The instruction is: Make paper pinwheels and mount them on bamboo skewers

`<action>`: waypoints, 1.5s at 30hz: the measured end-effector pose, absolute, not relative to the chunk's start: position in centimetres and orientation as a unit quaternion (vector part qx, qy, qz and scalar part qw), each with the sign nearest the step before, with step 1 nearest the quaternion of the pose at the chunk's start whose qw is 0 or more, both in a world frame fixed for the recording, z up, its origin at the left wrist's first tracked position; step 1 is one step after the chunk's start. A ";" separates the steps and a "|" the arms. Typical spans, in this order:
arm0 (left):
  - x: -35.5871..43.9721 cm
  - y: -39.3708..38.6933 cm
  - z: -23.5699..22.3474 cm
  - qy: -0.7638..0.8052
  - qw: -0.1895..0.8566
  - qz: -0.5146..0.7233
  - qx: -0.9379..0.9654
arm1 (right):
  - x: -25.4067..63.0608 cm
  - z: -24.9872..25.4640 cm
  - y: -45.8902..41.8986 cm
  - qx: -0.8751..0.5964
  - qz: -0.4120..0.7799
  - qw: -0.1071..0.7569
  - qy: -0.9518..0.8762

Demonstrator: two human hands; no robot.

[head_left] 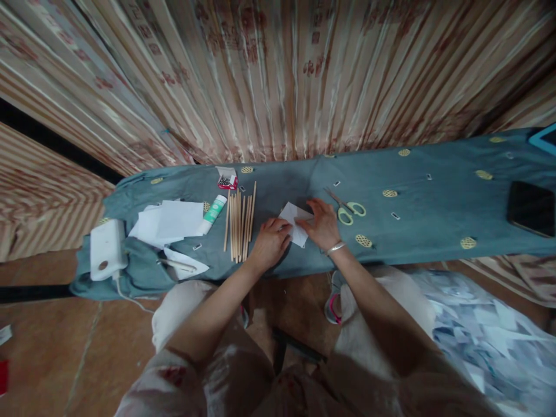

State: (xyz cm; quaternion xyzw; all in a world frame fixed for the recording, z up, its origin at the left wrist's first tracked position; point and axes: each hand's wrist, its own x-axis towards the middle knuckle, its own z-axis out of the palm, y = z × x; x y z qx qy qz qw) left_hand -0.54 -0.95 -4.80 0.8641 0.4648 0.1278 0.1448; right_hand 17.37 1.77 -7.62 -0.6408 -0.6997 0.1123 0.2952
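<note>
A small square of white paper (297,234), partly folded, lies on the cloth in front of me, turned with a corner toward the far side. My left hand (270,242) is at its left edge, fingers bent and closed on the paper. From the right, my right hand (324,225) reaches over it, with thumb and fingers closed on a folded flap. Just beyond that hand lie scissors (346,209) with pale green handles. Several thin wooden sticks (237,226) lie side by side to the left of my left hand.
On the blue-green cloth (425,220) lie a glue stick (214,213), a red box of small metal pieces (227,179), white paper sheets (176,220), a pen (180,265) on a paper scrap, a white corded device (106,249) and a phone (530,208). A curtain (278,81) hangs behind.
</note>
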 end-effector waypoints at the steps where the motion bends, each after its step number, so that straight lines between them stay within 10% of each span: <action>1: -0.7 -1.0 -4.8 0.463 0.144 0.125 0.866 | 17.6 -7.7 1.7 -0.640 0.113 0.294 -0.701; 45: -15.2 1.1 -2.0 0.734 0.107 0.271 0.614 | 19.3 -7.5 3.0 -0.579 0.058 0.401 -0.708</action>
